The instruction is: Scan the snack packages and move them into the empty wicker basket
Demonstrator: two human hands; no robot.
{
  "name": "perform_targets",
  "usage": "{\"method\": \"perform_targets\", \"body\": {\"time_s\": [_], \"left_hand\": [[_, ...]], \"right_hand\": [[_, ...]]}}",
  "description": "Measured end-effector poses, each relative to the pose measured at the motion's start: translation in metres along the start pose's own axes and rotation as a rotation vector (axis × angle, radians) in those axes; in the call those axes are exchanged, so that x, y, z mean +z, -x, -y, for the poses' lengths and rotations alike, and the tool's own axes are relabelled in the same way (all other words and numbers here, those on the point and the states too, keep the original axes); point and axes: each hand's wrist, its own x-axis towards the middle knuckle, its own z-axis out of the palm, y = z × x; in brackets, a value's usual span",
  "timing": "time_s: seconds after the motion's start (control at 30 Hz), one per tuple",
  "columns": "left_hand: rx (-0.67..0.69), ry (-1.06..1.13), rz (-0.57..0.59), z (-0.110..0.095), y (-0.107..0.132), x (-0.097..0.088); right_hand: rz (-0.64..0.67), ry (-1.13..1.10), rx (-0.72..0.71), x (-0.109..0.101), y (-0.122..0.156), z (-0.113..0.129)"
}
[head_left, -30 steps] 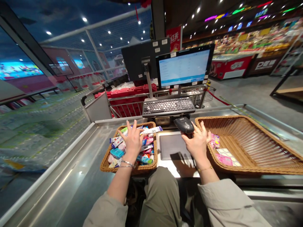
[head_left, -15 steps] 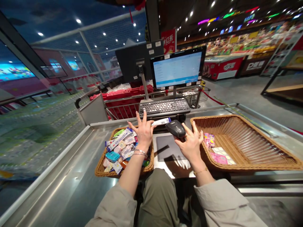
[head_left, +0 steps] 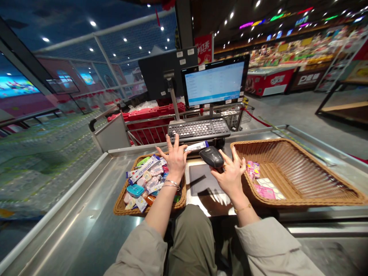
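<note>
My left hand (head_left: 174, 161) pinches a long white tube-shaped box (head_left: 196, 146) and holds it up above the right rim of the small wicker basket (head_left: 122, 203), which is full of several small packets (head_left: 145, 178). The other fingers of that hand are spread. My right hand (head_left: 230, 174) grips a black barcode scanner (head_left: 212, 156) just right of the box, above a grey scan pad (head_left: 202, 179) on the counter.
A large wicker basket (head_left: 299, 153) on the right holds a few pink packets (head_left: 263, 184). Behind the hands are a keyboard (head_left: 198, 129), a lit screen (head_left: 214, 82), and a shopping trolley (head_left: 149, 126). The steel counter (head_left: 86, 214) stretches left. Shop shelves fill the background.
My left hand lifted the white box out of the small basket and brought it right, up beside the scanner. My right hand with the scanner moved slightly left and up.
</note>
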Motion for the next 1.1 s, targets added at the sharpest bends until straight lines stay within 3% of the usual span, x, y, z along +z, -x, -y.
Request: {"method": "perform_targets", "body": {"time_s": [1.1], "left_hand": [[-0.025, 0.049, 0.050, -0.0086, -0.0093, 0.0015]], "right_hand": [[-0.021, -0.005, -0.008, -0.0069, -0.0009, 0.0025]]}}
